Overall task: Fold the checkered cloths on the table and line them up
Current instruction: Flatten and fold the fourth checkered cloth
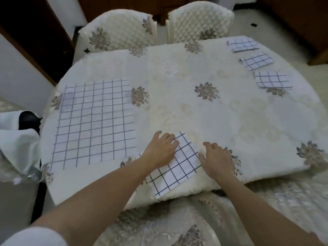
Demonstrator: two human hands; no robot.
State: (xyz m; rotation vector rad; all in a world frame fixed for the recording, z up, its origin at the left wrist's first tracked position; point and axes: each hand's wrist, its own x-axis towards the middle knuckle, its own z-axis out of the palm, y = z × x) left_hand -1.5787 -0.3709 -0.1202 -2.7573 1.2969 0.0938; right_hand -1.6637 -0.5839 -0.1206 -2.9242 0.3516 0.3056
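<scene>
Fabric this thin looks light and limp to us, with no stiffness to help a one-handed lift. The folded checkered cloth lies at the near edge of the bench, its lowest corner reaching just over that edge. It sits flat with sharp creases, so we judge that it keeps a fold, but the layers could slip apart or skate across the smooth floral tablecloth.

Our left hand lies flat on the cloth's far left part, fingers straight and spread, pressing rather than gripping. Our right hand rests just beside the cloth's right edge with fingers extended, holding nothing. Whether its thumb touches the edge we cannot tell.

To move it we would pinch through all layers at two corners of one side, or carry it between flat palms. Three folded cloths sit in a row at the far right, well apart from this one. The spread checkered cloth on the left is not yet folded. We would take it by two neighbouring corners and draw them over.
</scene>
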